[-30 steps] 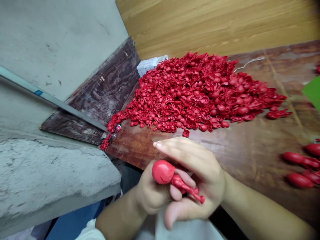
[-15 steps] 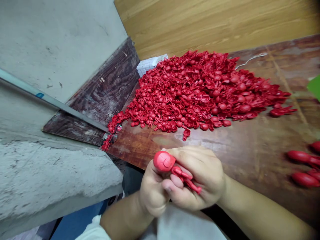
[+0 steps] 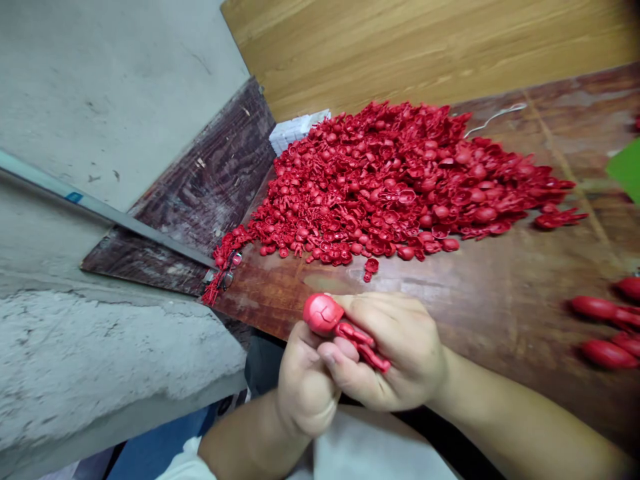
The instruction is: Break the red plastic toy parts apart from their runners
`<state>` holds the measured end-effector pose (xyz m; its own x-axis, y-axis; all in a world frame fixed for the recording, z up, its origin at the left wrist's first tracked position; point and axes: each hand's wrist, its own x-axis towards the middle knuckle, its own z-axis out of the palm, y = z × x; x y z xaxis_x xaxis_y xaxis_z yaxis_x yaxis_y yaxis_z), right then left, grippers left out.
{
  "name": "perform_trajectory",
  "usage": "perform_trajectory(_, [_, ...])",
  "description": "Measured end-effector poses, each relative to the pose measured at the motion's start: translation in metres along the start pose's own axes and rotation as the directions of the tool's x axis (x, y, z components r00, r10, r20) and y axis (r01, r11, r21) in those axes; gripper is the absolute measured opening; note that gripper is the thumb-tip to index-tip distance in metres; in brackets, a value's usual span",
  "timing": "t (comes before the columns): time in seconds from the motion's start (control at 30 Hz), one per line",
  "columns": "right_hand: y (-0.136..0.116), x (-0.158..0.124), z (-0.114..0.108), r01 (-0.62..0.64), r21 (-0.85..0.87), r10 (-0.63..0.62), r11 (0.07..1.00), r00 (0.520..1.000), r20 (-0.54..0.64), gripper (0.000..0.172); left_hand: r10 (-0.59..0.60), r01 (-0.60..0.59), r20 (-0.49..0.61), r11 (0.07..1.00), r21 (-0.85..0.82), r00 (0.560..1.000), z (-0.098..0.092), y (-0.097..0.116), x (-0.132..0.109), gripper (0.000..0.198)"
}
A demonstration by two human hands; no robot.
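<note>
Between my two hands, near the table's front edge, is a small red plastic figurine [image 3: 323, 313] with a big rounded head and thin limbs. My left hand [image 3: 307, 387] is closed at its head end, the thumb just under the head. Wrapped round the body from the other side is my right hand [image 3: 395, 347], its thumb lying along the figurine. The limbs point down and to the right. Behind the hands spreads a large heap of red figurine parts [image 3: 390, 180]. One loose red piece [image 3: 371, 269] lies just in front of the heap.
Several red figurines [image 3: 607, 355] lie at the right edge of the wooden table [image 3: 500, 287]. A white stack [image 3: 295, 131] stands behind the heap, a green sheet [image 3: 626, 170] at far right. A metal strip [image 3: 150, 230] and rough wall [image 3: 115, 373] border the left.
My hands and the figurine have shifted slightly up and to the left in view, still gripping it. The whole scene has slid a little left with the camera.
</note>
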<state>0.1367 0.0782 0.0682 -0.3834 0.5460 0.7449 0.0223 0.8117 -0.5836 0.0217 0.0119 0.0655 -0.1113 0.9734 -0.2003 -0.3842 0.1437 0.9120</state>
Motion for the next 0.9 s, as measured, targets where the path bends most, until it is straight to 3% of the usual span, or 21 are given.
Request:
perform_trajectory(0.1, [0.002,0.000,0.001,-0.003,0.018,0.003,1.000,1.000,0.008,0.015,-0.022,0.023,0.044,1.000,-0.012,0.999,-0.004,0.004,0.004,0.043])
perform_trajectory(0.27, [0.007,-0.001,0.003,-0.024,0.070,0.022,0.997,0.999,0.029,0.043,-0.029,0.028,0.184,1.000,0.008,0.983,-0.010,0.015,0.011,0.043])
perform_trajectory(0.47, [0.019,-0.001,-0.001,0.082,0.032,-0.082,0.996,0.997,0.004,0.081,0.050,-0.037,0.234,0.997,-0.060,0.971,-0.017,0.012,0.007,0.041])
perform_trajectory(0.6, [0.031,0.000,-0.011,0.167,-0.023,-0.165,0.986,0.983,0.080,0.074,0.119,-0.123,0.209,0.992,0.006,0.971,-0.022,0.010,0.003,0.032])
perform_trajectory(0.67, [0.035,0.001,-0.016,0.217,-0.010,-0.214,0.976,0.969,0.120,0.066,0.219,-0.237,0.180,0.968,0.084,0.959,-0.023,0.009,0.002,0.025])
perform_trajectory(0.8, [0.035,0.004,-0.020,0.231,0.066,-0.239,0.971,0.958,0.161,0.042,0.464,-0.474,0.109,0.822,0.316,0.879,-0.026,0.011,-0.001,0.019])
perform_trajectory(0.9, [0.030,0.006,-0.023,0.197,0.162,-0.223,0.967,0.961,0.162,0.033,0.508,-0.519,0.158,0.726,0.451,0.847,-0.031,0.016,-0.005,0.027])
